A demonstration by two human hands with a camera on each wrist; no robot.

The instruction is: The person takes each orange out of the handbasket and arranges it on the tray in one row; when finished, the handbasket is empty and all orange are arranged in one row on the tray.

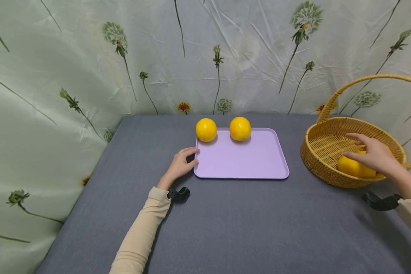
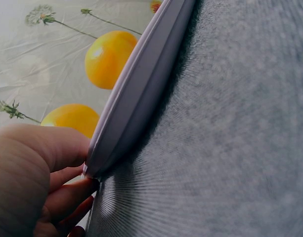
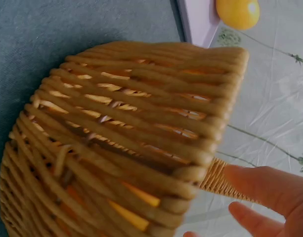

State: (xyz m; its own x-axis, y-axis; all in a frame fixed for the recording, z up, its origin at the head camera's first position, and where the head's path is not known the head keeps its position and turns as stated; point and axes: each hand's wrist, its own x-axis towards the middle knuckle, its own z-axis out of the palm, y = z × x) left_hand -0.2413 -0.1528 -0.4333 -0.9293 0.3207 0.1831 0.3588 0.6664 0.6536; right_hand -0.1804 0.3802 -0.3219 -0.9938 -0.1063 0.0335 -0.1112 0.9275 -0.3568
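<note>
My left hand grips the left edge of a lilac tray, with thumb and fingers at its rim in the left wrist view. One orange sits at the tray's back left corner, and another orange rests by its back edge. On the right, my right hand hovers over a wicker basket, its thumb and fingers spread apart. Below that hand lie oranges in the basket, partly hidden by it. The right wrist view shows the woven basket wall beside the fingers.
A grey cloth covers the table. Behind it hangs a pale curtain with dandelion prints. The tall basket handle arches over the basket. Each wrist wears a black band.
</note>
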